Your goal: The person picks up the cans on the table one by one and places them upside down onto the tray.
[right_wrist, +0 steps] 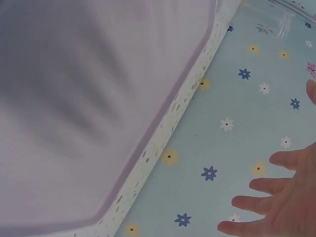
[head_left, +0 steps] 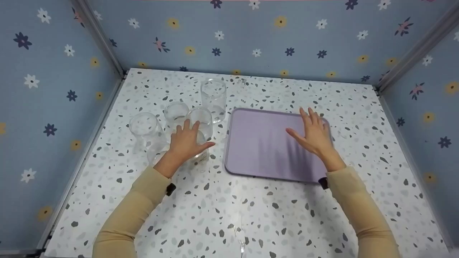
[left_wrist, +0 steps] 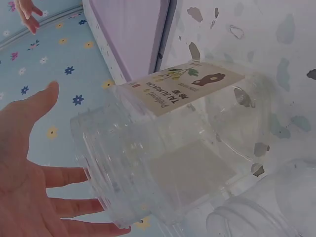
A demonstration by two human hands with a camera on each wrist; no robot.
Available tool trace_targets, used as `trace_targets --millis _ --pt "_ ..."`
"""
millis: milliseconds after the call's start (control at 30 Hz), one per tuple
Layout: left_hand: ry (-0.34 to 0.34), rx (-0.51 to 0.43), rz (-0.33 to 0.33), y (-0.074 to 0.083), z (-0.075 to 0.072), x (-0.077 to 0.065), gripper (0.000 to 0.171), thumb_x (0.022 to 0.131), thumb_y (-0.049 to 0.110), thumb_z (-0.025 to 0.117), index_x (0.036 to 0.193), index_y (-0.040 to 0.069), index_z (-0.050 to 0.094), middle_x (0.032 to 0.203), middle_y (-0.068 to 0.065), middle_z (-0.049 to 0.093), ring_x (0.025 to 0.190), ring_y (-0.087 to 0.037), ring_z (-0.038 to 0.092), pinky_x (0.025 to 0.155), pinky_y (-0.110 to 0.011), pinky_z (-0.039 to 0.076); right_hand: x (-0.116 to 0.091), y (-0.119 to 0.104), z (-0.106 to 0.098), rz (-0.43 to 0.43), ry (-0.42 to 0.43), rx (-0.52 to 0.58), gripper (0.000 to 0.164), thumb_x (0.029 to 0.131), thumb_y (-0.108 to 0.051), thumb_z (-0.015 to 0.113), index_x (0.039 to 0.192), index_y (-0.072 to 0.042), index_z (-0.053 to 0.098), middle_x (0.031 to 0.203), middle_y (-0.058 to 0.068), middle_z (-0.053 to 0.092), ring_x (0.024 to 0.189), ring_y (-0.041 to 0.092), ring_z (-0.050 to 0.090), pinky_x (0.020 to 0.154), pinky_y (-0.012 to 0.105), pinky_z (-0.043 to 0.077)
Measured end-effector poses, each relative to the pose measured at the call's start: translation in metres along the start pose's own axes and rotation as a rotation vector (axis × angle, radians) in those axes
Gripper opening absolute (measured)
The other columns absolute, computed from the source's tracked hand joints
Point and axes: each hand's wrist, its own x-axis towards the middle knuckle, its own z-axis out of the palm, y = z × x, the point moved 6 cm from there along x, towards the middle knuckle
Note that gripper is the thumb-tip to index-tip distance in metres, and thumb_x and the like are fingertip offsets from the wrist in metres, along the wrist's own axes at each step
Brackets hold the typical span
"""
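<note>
A clear plastic jar with a bear-and-plant label [left_wrist: 187, 89] stands under my left hand [head_left: 184, 144]. That hand is spread above it, with its fingertips close to the jar's rim in the left wrist view. I cannot tell whether they touch. Around it stand several more clear jars: a tall jar [head_left: 213, 98] at the back, one jar [head_left: 144, 126] at the left and others partly behind the hand. My right hand [head_left: 315, 135] hovers with spread fingers over the right side of a purple tray [head_left: 247, 143] and holds nothing. Its shadow falls on the tray.
The table [head_left: 229, 215] has a white speckled top. Blue flowered panels [head_left: 236, 39] enclose it at the back and both sides, with grey metal posts at the back corners. The tray lies flat, right of the jars.
</note>
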Motion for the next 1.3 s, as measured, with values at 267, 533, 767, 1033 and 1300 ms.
trace_targets --millis 267,533,767,1033,1300 --pt "0.017 -0.003 0.016 -0.003 0.005 -0.005 0.082 0.074 0.058 0.058 0.131 0.002 0.04 0.122 -0.027 0.038 0.094 -0.043 0.046 0.065 -0.053 0.045 -0.006 0.003 0.002 -0.002 0.016 0.065 0.082 0.081 -0.06 0.047 0.143 -0.015 0.018 0.143 0.02 0.016 0.124 0.044 0.02 0.096 0.061 0.013" --pt "0.067 -0.012 0.025 -0.004 0.006 -0.009 0.07 0.078 0.048 0.061 0.127 0.002 0.045 0.112 -0.024 0.044 0.091 -0.04 0.047 0.059 -0.05 0.046 -0.012 0.004 0.005 -0.007 0.057 0.152 0.077 0.081 -0.054 0.053 0.139 -0.01 0.027 0.143 0.014 0.019 0.124 0.041 0.024 0.089 0.065 0.022" --pt "0.115 -0.048 0.013 -0.006 0.004 -0.012 0.067 0.075 0.045 0.064 0.125 0.003 0.048 0.11 -0.022 0.046 0.09 -0.038 0.047 0.059 -0.048 0.046 -0.016 0.002 0.006 -0.038 0.153 0.178 0.072 0.08 -0.047 0.058 0.135 -0.007 0.035 0.138 0.016 0.029 0.121 0.039 0.031 0.09 0.058 0.029" --pt "0.193 -0.112 -0.005 -0.006 0.0 -0.02 0.066 0.073 0.046 0.066 0.122 0.006 0.052 0.112 -0.02 0.048 0.092 -0.037 0.048 0.058 -0.048 0.047 -0.018 -0.001 0.008 -0.045 0.226 0.218 0.068 0.078 -0.041 0.064 0.131 -0.005 0.042 0.131 0.016 0.039 0.116 0.035 0.039 0.089 0.052 0.034" --pt "0.28 -0.167 0.003 -0.001 -0.002 -0.028 0.063 0.072 0.048 0.065 0.12 0.008 0.054 0.112 -0.017 0.049 0.094 -0.034 0.05 0.057 -0.049 0.047 -0.02 -0.006 0.01 -0.086 0.308 0.284 0.06 0.075 -0.028 0.07 0.122 0.002 0.049 0.117 0.018 0.05 0.103 0.032 0.049 0.085 0.045 0.039"
